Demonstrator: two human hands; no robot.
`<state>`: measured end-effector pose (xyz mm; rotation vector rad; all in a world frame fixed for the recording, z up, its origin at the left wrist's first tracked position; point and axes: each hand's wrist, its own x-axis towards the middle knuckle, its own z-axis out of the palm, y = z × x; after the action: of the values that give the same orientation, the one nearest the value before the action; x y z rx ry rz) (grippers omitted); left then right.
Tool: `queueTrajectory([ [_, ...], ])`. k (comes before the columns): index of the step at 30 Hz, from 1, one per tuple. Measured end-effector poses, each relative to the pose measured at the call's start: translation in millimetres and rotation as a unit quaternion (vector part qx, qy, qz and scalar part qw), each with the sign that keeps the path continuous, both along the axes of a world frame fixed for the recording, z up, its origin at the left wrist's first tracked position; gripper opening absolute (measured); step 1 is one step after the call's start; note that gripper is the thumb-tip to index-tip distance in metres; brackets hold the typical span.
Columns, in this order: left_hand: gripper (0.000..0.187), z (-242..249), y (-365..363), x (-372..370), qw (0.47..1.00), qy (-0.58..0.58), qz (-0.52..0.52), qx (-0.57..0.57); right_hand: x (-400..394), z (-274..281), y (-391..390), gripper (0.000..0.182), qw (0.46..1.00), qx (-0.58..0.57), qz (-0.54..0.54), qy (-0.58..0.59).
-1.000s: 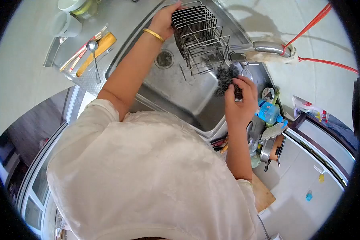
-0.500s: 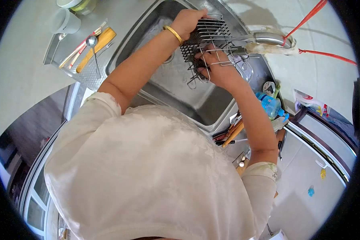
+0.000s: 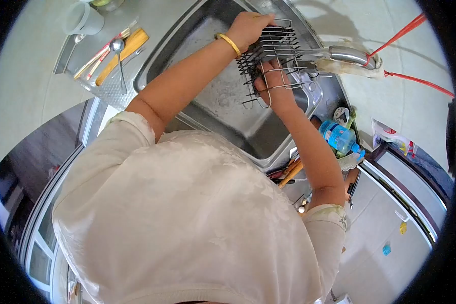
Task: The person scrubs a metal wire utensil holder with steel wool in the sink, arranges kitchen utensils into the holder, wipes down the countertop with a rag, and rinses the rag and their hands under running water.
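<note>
Right hand (image 3: 274, 86) moved inside wire rack (image 3: 276, 48), tilted

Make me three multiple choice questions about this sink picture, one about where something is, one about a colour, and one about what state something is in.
1. Where is the wire rack?
A. over the sink, near the tap
B. on the floor
C. on the counter beside the spoon

2. What colour is the bangle on the left wrist?
A. red
B. gold
C. black

3. How is the left hand engaged?
A. hanging free at the person's side
B. flat on the counter
C. gripping the top edge of the rack

Answers: 1 A, the rack hangs above the sink basin by the tap. 2 B, the band is shiny yellow gold. 3 C, its fingers close over the rack's upper rim, while the right hand presses against the wires from below.
</note>
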<state>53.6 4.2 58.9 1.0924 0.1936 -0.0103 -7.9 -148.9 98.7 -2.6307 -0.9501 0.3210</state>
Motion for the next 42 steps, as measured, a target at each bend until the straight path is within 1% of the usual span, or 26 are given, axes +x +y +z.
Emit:
queueTrajectory([
  [1,0.034,0.9,-0.8,1.3,0.999,-0.03,0.01,0.032,0.8,-0.6,-1.1,0.027,0.999,0.029,-0.013,-0.029],
  [2,0.035,2.1,-1.9,2.0,1.0,0.001,0.002,0.012,1.7,-3.3,-2.0,0.026,0.996,0.058,-0.025,-0.055],
  [3,0.035,0.0,-1.4,3.7,1.0,-0.009,0.002,0.02,3.2,-7.1,-1.8,0.026,0.992,0.088,-0.035,-0.082],
  [4,0.035,-3.5,0.1,6.8,0.999,-0.019,0.004,0.029,5.7,-9.5,-3.9,0.029,0.992,0.098,-0.054,-0.055],
  [5,0.034,-6.1,1.5,8.2,0.999,-0.028,0.007,0.037,6.6,-4.9,-6.5,0.032,0.995,0.097,-0.018,-0.022],
  [7,0.033,3.0,6.2,8.2,0.999,0.016,0.012,-0.031,7.3,15.2,-9.3,0.037,0.994,0.093,0.051,0.041],
  [8,0.033,6.0,6.9,7.3,0.997,0.039,0.014,-0.066,9.2,20.1,-10.6,0.043,0.994,0.05,0.088,0.038],
  [11,0.032,3.4,-1.3,13.7,0.997,0.055,0.001,-0.045,15.5,27.1,-15.4,0.045,0.992,0.001,0.082,0.096],
  [14,0.031,6.2,-12.4,19.8,0.999,0.023,-0.003,-0.022,12.1,18.5,-18.2,0.041,0.997,-0.03,0.046,0.058],
  [17,0.029,-30.7,-16.4,41.4,0.998,-0.01,-0.009,0.061,16.0,16.3,-23.3,0.034,0.997,-0.02,0.05,0.056],
  [18,0.026,-12.8,-9.0,32.6,0.98,0.134,-0.045,-0.139,19.1,15.5,-25.5,0.033,0.996,-0.001,0.05,0.076],
  [20,0.027,-8.8,-11.9,32.5,0.983,0.137,-0.038,-0.114,27.2,11.3,-28.6,0.03,0.992,0.039,0.044,0.113],
  [21,0.027,-8.9,-14.5,32.0,0.984,0.141,-0.035,-0.103,24.4,5.7,-29.7,0.03,0.993,0.053,-0.001,0.102],
  [22,0.029,-12.7,-15.4,35.8,0.993,0.102,-0.048,-0.034,20.4,-2.1,-29.9,0.03,0.993,0.065,-0.044,0.09],
  [23,0.029,-13.1,-18.7,39.9,0.993,0.104,-0.042,-0.031,21.5,-6.5,-28.8,0.03,0.991,0.077,-0.084,0.076],
  [25,0.03,-6.6,-22.8,42.6,0.993,0.111,-0.029,-0.025,26.5,-8.2,-26.0,0.027,0.988,0.107,-0.104,0.049],
  [26,0.03,-13.9,-22.5,48.3,0.996,0.076,-0.02,0.043,28.9,-8.5,-25.3,0.026,0.985,0.123,-0.114,0.036],
  [29,0.03,-24.1,-17.8,62.0,0.996,0.065,-0.049,-0.04,35.1,7.9,-27.7,0.029,0.992,0.111,-0.049,0.035],
  [30,0.03,-5.5,-16.9,54.7,0.993,0.099,-0.027,-0.066,39.1,12.5,-24.3,0.03,0.995,0.098,-0.012,0.021],
  [32,0.031,-7.2,-20.3,59.4,0.997,0.058,-0.02,0.044,44.1,18.7,-19.6,0.03,0.996,0.072,0.055,-0.005],
  [35,0.034,-10.0,-30.1,65.5,0.98,-0.001,-0.002,0.197,53.4,-6.2,-24.9,0.031,0.996,0.072,0.048,-0.015],
  [37,0.039,-5.9,-24.4,66.9,0.958,-0.027,0.015,0.285,59.6,-10.1,-19.2,0.033,0.996,0.059,0.056,-0.042],
  [38,0.039,-3.3,-25.3,65.7,0.975,0.029,0.003,0.219,62.0,-10.0,-17.3,0.033,0.995,0.051,0.061,-0.056],
  [41,0.038,-4.3,-26.2,69.0,0.98,0.0,-0.002,0.197,65.0,-6.6,-11.9,0.034,0.999,0.014,0.028,-0.033],
  [42,0.037,-2.1,-26.3,67.8,0.975,0.001,0.002,0.22,62.9,-10.8,-11.7,0.032,0.999,0.013,-0.003,-0.046],
])
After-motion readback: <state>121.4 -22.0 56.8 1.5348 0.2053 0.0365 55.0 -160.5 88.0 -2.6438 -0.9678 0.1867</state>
